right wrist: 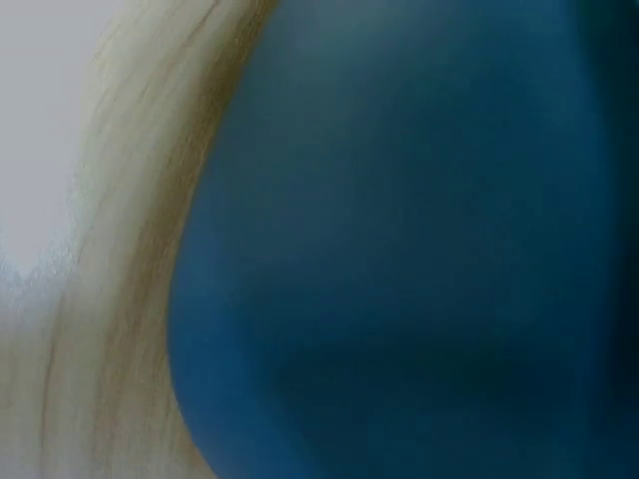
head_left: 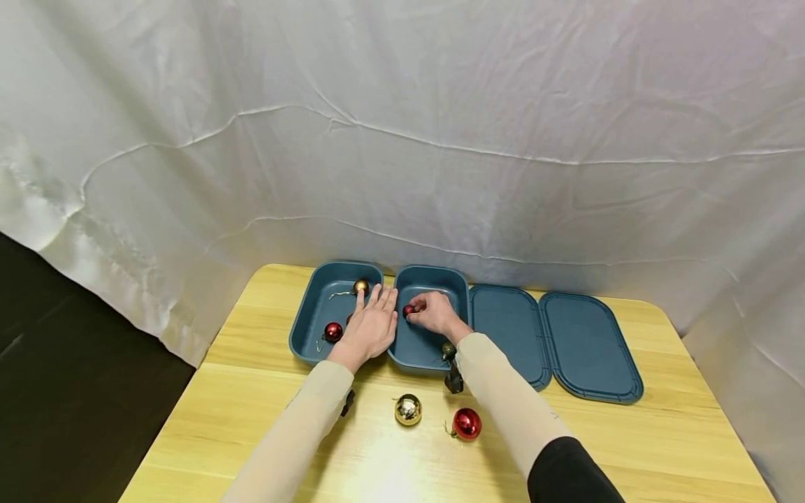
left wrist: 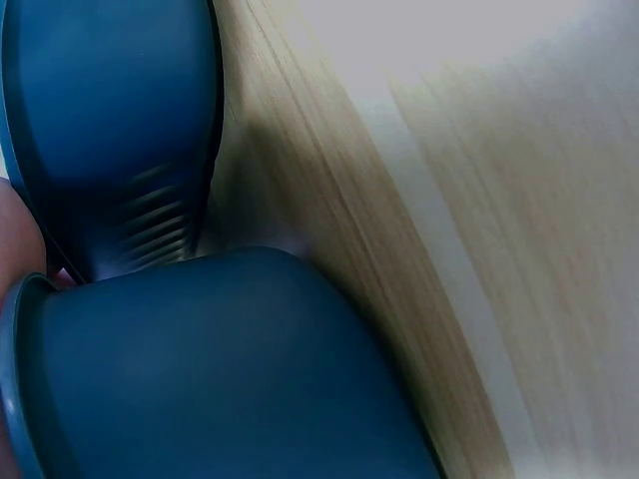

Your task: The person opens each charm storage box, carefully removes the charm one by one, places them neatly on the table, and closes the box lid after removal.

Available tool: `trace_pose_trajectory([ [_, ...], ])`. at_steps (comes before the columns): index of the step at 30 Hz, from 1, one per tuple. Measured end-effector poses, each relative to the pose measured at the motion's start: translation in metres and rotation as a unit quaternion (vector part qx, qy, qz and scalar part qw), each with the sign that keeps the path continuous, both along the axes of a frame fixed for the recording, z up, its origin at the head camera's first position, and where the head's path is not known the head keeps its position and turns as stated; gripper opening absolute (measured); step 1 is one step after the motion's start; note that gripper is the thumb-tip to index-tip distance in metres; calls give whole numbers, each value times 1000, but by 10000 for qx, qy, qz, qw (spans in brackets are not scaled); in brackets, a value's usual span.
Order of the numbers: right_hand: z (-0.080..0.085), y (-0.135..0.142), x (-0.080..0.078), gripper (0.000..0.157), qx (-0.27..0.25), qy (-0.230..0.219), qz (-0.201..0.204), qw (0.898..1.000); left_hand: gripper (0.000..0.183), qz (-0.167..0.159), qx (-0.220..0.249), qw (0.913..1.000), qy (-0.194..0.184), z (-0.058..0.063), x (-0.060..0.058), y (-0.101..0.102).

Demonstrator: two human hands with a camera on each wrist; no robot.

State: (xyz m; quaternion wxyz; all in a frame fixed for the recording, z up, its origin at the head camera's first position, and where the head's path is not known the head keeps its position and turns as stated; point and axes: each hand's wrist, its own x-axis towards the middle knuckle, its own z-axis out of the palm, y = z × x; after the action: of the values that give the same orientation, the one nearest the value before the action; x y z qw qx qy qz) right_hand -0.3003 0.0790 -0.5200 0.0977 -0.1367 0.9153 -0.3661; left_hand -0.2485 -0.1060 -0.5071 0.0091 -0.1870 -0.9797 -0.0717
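Red bauble (head_left: 409,310), pinched by right hand (head_left: 434,313), is seemingly being placed in box (head_left: 418,346); release seems needed; left hand (head_left: 372,328) is spread.

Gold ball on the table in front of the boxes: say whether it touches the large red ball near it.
Apart. The head view shows a strip of bare tabletop between the gold ball and the large red ball.

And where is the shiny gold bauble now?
In the head view, the gold bauble lies on the wooden table, left of the large red bauble and in front of the right blue container.
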Motion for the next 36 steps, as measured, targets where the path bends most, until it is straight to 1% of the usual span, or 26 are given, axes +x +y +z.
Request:
trace_pose_trajectory([
  [4, 2, 1, 0, 28, 70, -9, 37, 10000, 56, -18, 6, 10000, -20, 1, 0, 1],
  [8, 9, 3, 2, 28, 96, 44, 156, 9998, 56, -35, 4, 10000, -31, 1, -1, 1],
  [15, 24, 8, 8, 30, 15, 440, 327, 9985, 56, -33, 22, 10000, 0, -1, -3, -1],
  [22, 39, 18, 23, 31, -198, 580, 303, 9977, 57, -43, -4, 10000, 26, -1, -4, -2],
  [26, 46, 25, 31, 29, -190, 731, 375, 9964, 57, -13, -59, 10000, -18, -1, -5, -2],
  [32, 49, 36, 46, 30, -188, 925, 358, 9949, 58, -4, -49, 10000, -58, -2, -5, -2],
  [36, 52, 44, 57, 32, -205, 946, 377, 9946, 58, -5, -3, 10000, -58, -4, -7, -3],
])
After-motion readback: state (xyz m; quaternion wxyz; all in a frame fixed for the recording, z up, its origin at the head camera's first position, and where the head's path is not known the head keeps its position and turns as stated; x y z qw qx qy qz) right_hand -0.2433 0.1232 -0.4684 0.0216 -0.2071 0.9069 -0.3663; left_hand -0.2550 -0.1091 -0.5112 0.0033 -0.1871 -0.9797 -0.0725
